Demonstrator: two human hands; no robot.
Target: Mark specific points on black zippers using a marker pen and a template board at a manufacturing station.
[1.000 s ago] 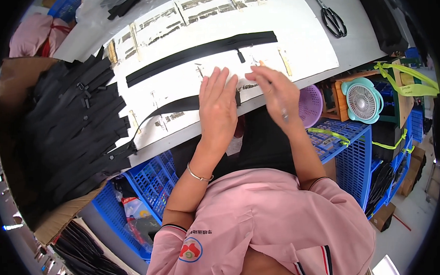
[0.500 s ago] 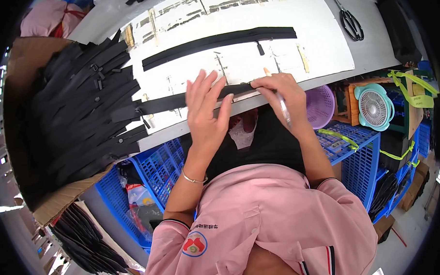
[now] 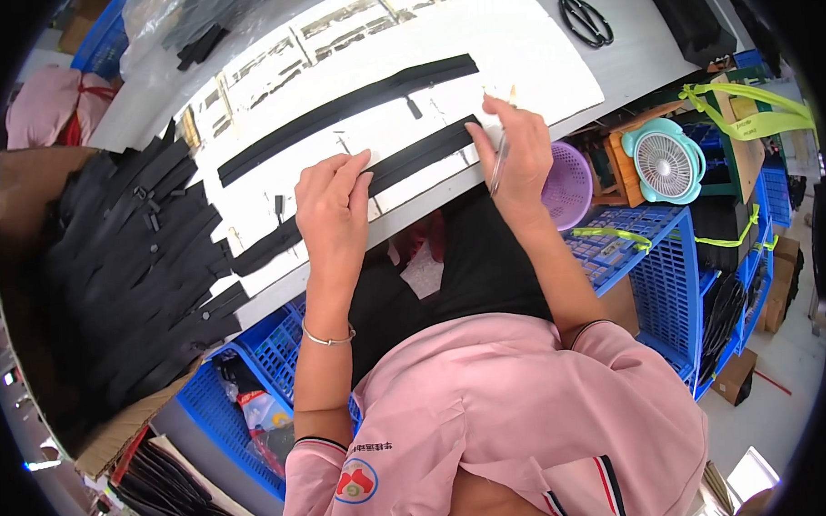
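Note:
Two black zippers lie across a white board (image 3: pixel 552 71) marked with dark lines. The far zipper (image 3: pixel 335 108) rests alone, its pull hanging on the near side. Along the board's near edge runs the near zipper (image 3: pixel 427 151), its pull sticking out on the far side. My left hand (image 3: pixel 332 202) is closed on the near zipper around its middle, fingers and thumb drawn together. At that zipper's right end is my right hand (image 3: pixel 523 159), thumb against the end and index finger raised apart. A slim pale pen (image 3: pixel 500 164) is tucked in my right hand.
A cardboard box (image 3: pixel 29 194) heaped with black zippers (image 3: pixel 114 287) stands at left. Black-handled scissors (image 3: pixel 587 22) lie at the far right. Beyond the table edge are a purple basket (image 3: pixel 567 187), a turquoise fan (image 3: pixel 666 161) and blue crates (image 3: pixel 664 295).
The view has shifted, moving the scene leftward. My left hand has gone from spread fingers to closed on the near zipper. That zipper's left end now lies separate on the board. My right thumb and index have parted.

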